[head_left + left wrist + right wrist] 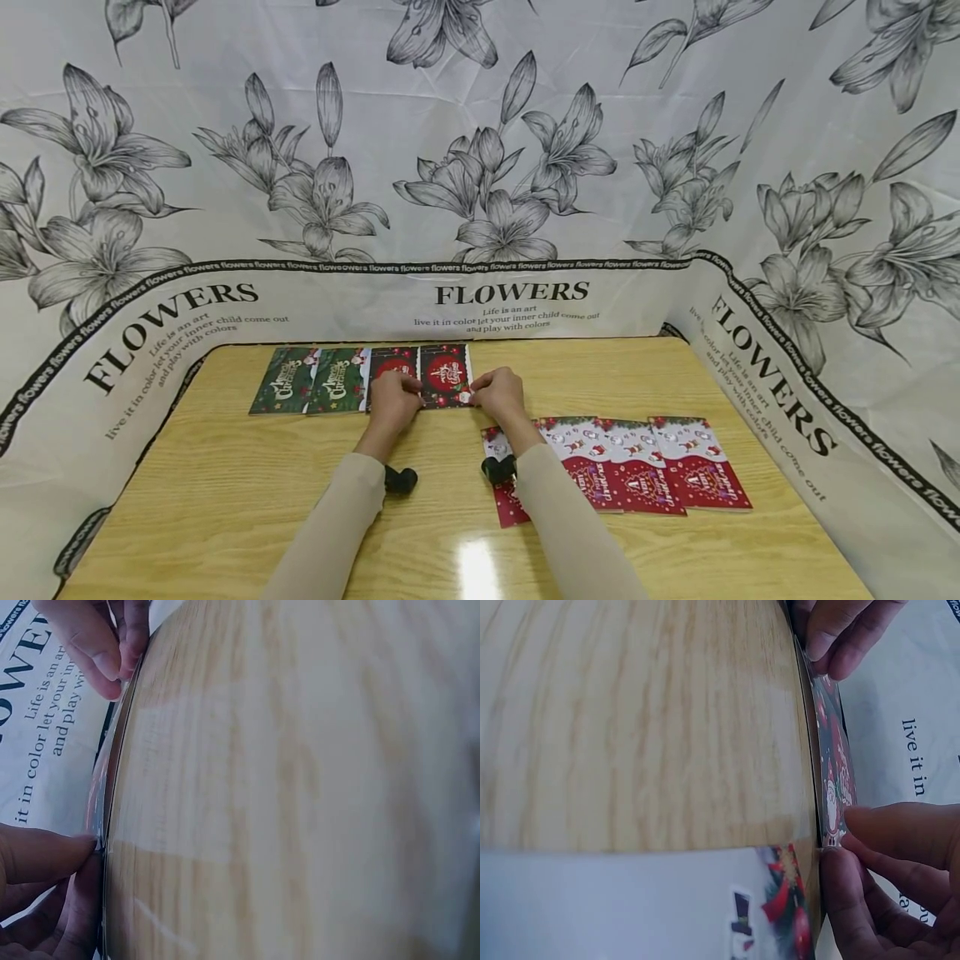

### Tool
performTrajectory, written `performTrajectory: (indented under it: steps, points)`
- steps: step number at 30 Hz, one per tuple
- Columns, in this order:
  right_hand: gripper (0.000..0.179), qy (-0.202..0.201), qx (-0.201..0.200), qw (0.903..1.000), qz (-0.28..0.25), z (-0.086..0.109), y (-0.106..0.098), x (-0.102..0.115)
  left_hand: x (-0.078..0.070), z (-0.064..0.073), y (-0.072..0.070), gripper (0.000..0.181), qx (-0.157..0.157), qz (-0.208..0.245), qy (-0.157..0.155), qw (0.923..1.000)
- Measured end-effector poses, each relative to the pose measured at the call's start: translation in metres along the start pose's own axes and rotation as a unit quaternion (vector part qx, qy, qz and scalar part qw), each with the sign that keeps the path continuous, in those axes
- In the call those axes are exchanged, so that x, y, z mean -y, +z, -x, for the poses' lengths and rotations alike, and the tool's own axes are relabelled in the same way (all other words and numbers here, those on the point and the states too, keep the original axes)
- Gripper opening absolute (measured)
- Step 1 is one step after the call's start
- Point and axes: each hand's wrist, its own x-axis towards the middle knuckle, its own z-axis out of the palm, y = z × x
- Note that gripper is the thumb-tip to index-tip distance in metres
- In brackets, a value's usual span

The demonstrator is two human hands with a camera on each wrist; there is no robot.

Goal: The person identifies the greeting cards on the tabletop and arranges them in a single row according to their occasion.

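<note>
A black and red Christmas card lies at the right end of a row at the back of the table. My left hand pinches its lower left corner, and my right hand pinches the lower right one. Seen from the right wrist, the right thumb lies on the card's printed face beside a small Santa. A matching black and red card sits directly left of it, partly covered by the left hand. Two green Christmas cards continue the row leftward, edges close together.
Several red and white Christmas cards lie overlapping on the right of the wooden table, the leftmost partly under the right forearm. A white floral cloth walls the table at the back and sides. Each wrist carries a black camera.
</note>
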Motion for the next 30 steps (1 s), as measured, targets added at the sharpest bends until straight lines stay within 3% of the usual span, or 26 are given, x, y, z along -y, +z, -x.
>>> performTrajectory:
  steps: [15, 30]
  points:
    - [0.009, 0.006, 0.0, 0.9997, -0.022, -0.001, 0.0, -0.003, 0.0, 0.001, 0.0, 0.015, 0.004, 0.004, 0.002, 1.0]
    - [0.012, -0.025, -0.026, 0.9987, -0.037, 0.008, -0.014, -0.002, -0.002, 0.005, -0.001, 0.014, 0.004, 0.011, 0.004, 0.9999]
